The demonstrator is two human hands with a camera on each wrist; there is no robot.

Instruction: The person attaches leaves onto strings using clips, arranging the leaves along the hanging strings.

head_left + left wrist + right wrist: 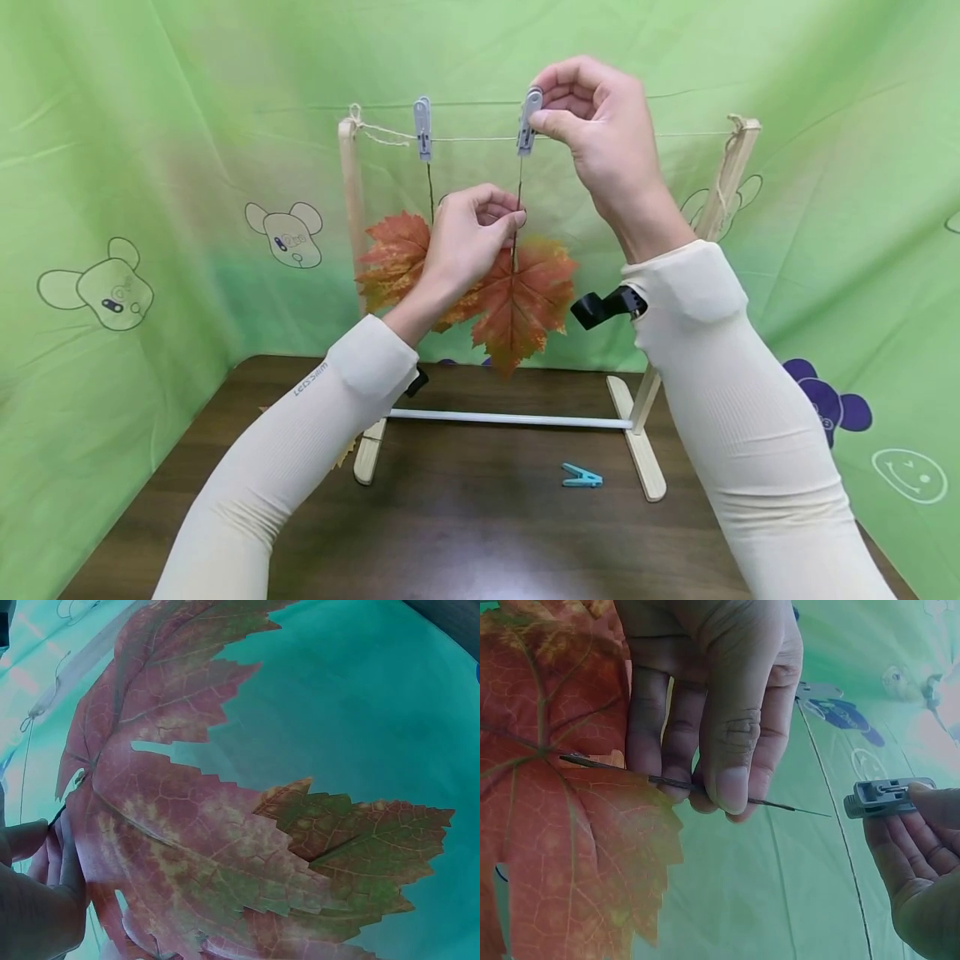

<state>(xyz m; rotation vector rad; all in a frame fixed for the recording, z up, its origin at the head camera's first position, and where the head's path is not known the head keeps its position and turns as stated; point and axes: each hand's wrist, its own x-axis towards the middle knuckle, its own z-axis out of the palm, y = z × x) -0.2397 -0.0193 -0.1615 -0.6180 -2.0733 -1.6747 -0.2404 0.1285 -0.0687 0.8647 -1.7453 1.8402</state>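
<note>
My left hand [468,233] pinches the dark stem [604,763] of an orange-red maple leaf [517,308] between thumb and fingers. The stem points up, and its thin wire tip [810,813] sticks out past the fingertips. Above it, my right hand [607,125] grips a grey clothespin [530,125] by its upper end. This clothespin overlaps the string [472,140] in the head view; in the right wrist view its nose faces the string with a gap between. A second grey clothespin [423,129] on the string holds another maple leaf [393,258] by its stem.
The string runs between two wooden posts [349,183] joined low down by a white rod [510,418]. A light-blue clothespin [582,476] lies on the brown table [480,533] near the right foot [637,442]. Behind hangs a green curtain [187,125]. Part of a yellowish leaf [345,454] shows beside the left sleeve.
</note>
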